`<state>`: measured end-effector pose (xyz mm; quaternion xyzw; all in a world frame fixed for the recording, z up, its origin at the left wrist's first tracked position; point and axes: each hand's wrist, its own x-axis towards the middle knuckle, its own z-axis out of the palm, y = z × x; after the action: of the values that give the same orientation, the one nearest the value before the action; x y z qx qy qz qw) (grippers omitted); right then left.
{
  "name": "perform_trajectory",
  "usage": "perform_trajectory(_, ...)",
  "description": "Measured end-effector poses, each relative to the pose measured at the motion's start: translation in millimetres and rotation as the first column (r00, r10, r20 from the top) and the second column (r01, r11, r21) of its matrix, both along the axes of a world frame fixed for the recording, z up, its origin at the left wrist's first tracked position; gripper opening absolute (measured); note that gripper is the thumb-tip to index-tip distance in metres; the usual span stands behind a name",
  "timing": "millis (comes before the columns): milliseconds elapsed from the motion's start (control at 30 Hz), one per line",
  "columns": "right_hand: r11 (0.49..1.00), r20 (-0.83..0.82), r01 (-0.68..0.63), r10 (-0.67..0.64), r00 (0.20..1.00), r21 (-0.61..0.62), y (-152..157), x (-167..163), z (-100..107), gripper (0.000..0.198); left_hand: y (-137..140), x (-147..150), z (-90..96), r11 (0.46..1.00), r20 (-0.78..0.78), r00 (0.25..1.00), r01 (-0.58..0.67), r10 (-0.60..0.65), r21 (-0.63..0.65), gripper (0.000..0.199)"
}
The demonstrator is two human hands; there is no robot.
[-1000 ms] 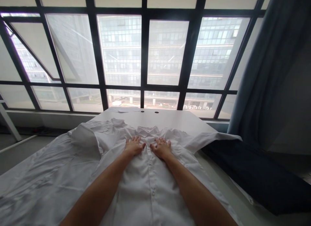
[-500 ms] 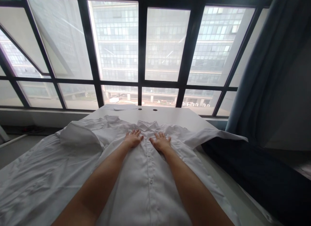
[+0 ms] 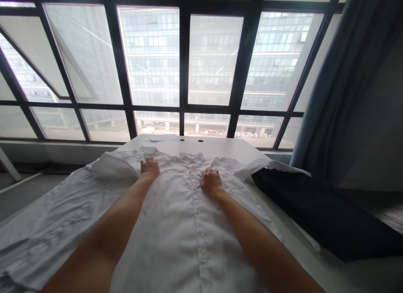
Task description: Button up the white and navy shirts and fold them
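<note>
A white button-up shirt [image 3: 176,217] lies front up on the table, its collar [image 3: 191,158] toward the window and its button placket running down the middle. My left hand [image 3: 150,168] is at the shirt's left shoulder, its fingers curled closed on the fabric. On the right chest, just beside the placket, my right hand [image 3: 211,181] has its fingers bent in and gripping the cloth. The fingertips of both hands are hidden. The right sleeve [image 3: 277,166] reaches out over a dark navy garment.
More white clothing [image 3: 72,205] lies crumpled along the left. The folded dark navy garment [image 3: 324,213] rests on the right. The white table [image 3: 220,147] has two dark round holes near its far edge, below the large window. A blue-grey curtain [image 3: 327,91] hangs at right.
My left hand has moved outward to the left shoulder. Both hands were lying flat with fingers spread; now their fingers are curled. The view has shifted slightly.
</note>
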<state>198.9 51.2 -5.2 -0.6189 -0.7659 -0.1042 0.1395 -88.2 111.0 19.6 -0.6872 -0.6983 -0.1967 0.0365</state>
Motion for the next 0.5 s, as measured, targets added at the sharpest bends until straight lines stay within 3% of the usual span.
perform_trajectory(133, 0.999, 0.020, 0.005, -0.004, 1.000, -0.054, -45.0, 7.7, 6.7, 0.034, -25.3, -66.8, 18.7, 0.993, 0.140, 0.984, -0.115, 0.110, 0.029, 0.019)
perform_trajectory(200, 0.997, 0.028, 0.027, -0.025, 0.999, -0.077, -63.0, 13.5, 11.2, 0.034, -37.6, -87.8, 25.1, 0.962, 0.299, 0.917, -0.272, 0.264, -0.018, 0.019)
perform_trajectory(267, 0.995, 0.037, 0.039, -0.035, 0.999, -0.090, -76.1, 20.1, 16.2, 0.034, -47.1, -96.2, 32.8, 0.937, 0.383, 0.861, -0.347, 0.335, -0.039, 0.018)
perform_trajectory(400, 0.994, 0.000, 0.038, -0.038, 0.999, -0.102, -89.8, 33.1, 25.4, 0.030, -58.2, -72.6, 57.2, 0.947, 0.470, 0.854, -0.305, 0.224, 0.103, 0.028)
perform_trajectory(500, 0.994, -0.274, 0.040, -0.068, 0.959, -0.106, -91.9, 38.8, 30.0, 0.025, -74.0, -26.9, 68.6, 0.945, 0.467, 0.884, -0.162, 0.011, 0.284, 0.037)
